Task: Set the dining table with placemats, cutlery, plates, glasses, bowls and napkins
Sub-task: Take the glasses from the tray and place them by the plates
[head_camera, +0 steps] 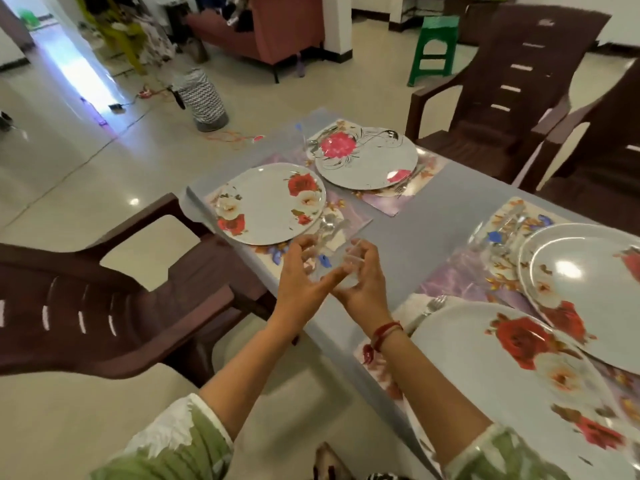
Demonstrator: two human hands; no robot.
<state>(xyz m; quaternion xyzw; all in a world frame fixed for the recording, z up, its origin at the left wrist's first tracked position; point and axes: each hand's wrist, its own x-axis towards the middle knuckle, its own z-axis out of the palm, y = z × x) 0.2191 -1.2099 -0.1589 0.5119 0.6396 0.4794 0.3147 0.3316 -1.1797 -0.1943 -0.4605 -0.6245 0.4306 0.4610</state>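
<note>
Green-patterned sleeves (173,445); left hand (298,282) and right hand (363,285), grip apparently tight round one clear, blurred glass (346,261)

One plate (270,202) lies on a placemat (349,220) at the left edge of the table (426,230), a second plate (367,159) behind it by the far corner. A third plate (502,375) and a fourth plate (588,289) sit together at the near right.

Head view, downward over table (433,216)
</note>
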